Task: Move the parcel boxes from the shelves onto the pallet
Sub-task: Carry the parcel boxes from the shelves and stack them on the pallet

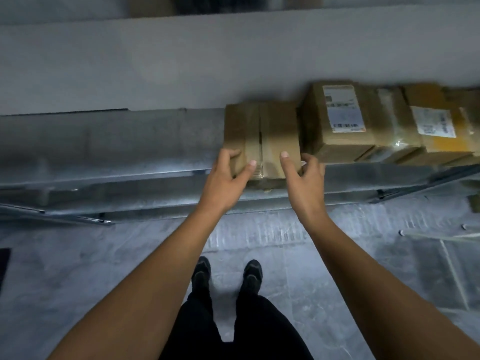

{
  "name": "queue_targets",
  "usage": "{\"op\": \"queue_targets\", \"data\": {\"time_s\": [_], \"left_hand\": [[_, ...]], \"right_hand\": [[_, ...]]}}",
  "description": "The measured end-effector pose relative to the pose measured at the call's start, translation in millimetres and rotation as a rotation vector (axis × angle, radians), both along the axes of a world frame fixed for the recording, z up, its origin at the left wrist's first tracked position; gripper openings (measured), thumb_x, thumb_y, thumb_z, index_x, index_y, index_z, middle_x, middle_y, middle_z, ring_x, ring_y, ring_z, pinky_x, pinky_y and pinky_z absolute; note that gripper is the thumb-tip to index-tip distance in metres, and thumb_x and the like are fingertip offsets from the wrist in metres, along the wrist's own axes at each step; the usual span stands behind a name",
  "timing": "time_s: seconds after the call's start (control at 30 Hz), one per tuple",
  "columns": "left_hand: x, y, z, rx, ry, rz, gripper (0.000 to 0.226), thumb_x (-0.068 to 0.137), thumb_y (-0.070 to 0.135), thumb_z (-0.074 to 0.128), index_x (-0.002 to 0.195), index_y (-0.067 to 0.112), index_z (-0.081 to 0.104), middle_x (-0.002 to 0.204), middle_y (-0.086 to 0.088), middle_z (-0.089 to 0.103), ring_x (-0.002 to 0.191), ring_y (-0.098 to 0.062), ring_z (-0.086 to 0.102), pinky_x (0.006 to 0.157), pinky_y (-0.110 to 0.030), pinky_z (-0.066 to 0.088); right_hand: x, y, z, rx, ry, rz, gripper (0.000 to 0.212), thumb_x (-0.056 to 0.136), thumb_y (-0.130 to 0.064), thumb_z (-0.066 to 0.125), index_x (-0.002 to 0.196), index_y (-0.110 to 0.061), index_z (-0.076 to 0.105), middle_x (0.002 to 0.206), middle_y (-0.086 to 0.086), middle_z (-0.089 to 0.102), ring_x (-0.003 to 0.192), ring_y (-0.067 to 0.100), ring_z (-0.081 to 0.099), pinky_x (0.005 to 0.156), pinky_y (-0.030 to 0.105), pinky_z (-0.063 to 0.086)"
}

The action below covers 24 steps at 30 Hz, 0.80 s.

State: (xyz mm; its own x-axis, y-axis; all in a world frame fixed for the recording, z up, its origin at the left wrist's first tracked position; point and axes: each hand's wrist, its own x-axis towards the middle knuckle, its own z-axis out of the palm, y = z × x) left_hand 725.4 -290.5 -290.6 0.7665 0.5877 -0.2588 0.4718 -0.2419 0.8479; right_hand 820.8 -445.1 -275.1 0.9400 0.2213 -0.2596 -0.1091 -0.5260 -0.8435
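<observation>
1. One plain parcel box (262, 131) at the metal shelf's (117, 144) front edge.
2. Gripped by two hands: left hand (226, 175) curled round its near left corner, right hand (304, 175) round its right.
3. Two labelled boxes (342, 118) just beside, rightward.

Label (342, 107) print too blurred to read, rightmost box (462, 118) cut by right edge, near corners of plain box (262, 131) hidden by left hand (223, 178) and right hand (304, 178)
</observation>
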Motion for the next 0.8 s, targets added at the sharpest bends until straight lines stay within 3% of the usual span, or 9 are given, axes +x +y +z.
{"op": "queue_targets", "data": {"time_s": [0.07,0.17,0.3,0.4,0.5,0.57,0.63,0.7,0.8], "left_hand": [[-29.5,-0.5,2.9,0.013,-0.051,0.072,0.053,0.089,0.074,0.057,0.131,0.043,0.046,0.145,0.017,0.052,0.131,-0.005,0.047,0.100,-0.029,0.039],[-74.3,5.1,7.7,0.050,-0.104,0.201,0.050,0.089,0.073,0.058,0.131,0.047,0.049,0.142,0.016,0.052,0.129,-0.001,0.049,0.101,-0.025,0.041],[-135.6,24.3,18.6,0.097,-0.173,0.412,0.054,0.089,0.072,0.058,0.137,0.052,0.047,0.145,0.014,0.049,0.124,0.018,0.043,0.095,-0.013,0.036],[-187.9,43.9,28.1,0.097,-0.256,0.575,0.063,0.091,0.064,0.065,0.148,0.052,0.039,0.152,0.016,0.047,0.136,0.006,0.046,0.107,-0.024,0.041],[-247.7,69.1,34.6,0.121,-0.299,0.730,0.074,0.091,0.060,0.068,0.154,0.044,0.035,0.152,0.015,0.049,0.137,-0.001,0.049,0.109,-0.030,0.045],[-297.8,86.9,37.4,0.136,-0.287,0.833,0.081,0.089,0.063,0.067,0.157,0.036,0.035,0.152,0.010,0.050,0.137,-0.005,0.050,0.112,-0.034,0.046],[-333.1,99.8,41.7,0.161,-0.263,0.901,0.078,0.087,0.065,0.067,0.154,0.033,0.044,0.143,0.010,0.054,0.125,0.004,0.054,0.107,-0.026,0.047],[-390.1,116.8,46.0,0.184,-0.275,0.989,0.073,0.085,0.067,0.067,0.148,0.035,0.050,0.136,0.012,0.055,0.115,0.016,0.052,0.092,-0.005,0.043],[-472.0,140.2,51.5,0.215,-0.301,1.098,0.071,0.085,0.067,0.067,0.147,0.035,0.051,0.138,0.011,0.056,0.115,0.017,0.051,0.083,0.005,0.038]], "right_hand": [[-11.9,10.3,0.4,-0.014,0.001,0.080,0.076,0.093,-0.073,0.057,0.148,-0.022,0.048,0.146,-0.001,0.040,0.136,0.024,0.045,0.113,0.045,0.044],[-34.2,33.5,4.7,-0.003,-0.033,0.206,0.061,0.090,-0.072,0.063,0.130,-0.026,0.053,0.133,-0.001,0.045,0.129,0.025,0.049,0.110,0.045,0.046],[-76.5,75.6,14.6,0.004,-0.079,0.379,0.060,0.088,-0.065,0.071,0.120,-0.018,0.054,0.125,0.003,0.049,0.112,0.018,0.052,0.092,0.028,0.046],[-118.9,111.7,21.6,0.025,-0.111,0.496,0.056,0.087,-0.061,0.075,0.112,-0.017,0.052,0.116,0.001,0.052,0.102,0.015,0.052,0.072,0.013,0.038],[-172.5,152.3,30.8,0.053,-0.134,0.603,0.055,0.086,-0.059,0.078,0.110,-0.018,0.051,0.114,-0.001,0.052,0.102,0.016,0.054,0.076,0.026,0.040],[-219.5,182.8,37.2,0.081,-0.150,0.679,0.056,0.085,-0.057,0.080,0.113,-0.018,0.052,0.116,-0.002,0.053,0.106,0.016,0.056,0.083,0.028,0.042],[-253.2,203.3,42.8,0.106,-0.161,0.733,0.059,0.086,-0.056,0.080,0.125,-0.019,0.054,0.123,-0.003,0.053,0.112,0.012,0.055,0.088,0.024,0.042],[-307.6,230.7,48.4,0.132,-0.183,0.829,0.069,0.086,-0.057,0.078,0.141,-0.023,0.053,0.129,-0.007,0.050,0.114,0.003,0.051,0.087,0.013,0.039],[-387.2,268.9,56.8,0.164,-0.206,0.956,0.078,0.084,-0.062,0.074,0.150,-0.028,0.049,0.128,-0.008,0.048,0.105,-0.014,0.048,0.082,-0.005,0.032]]}}
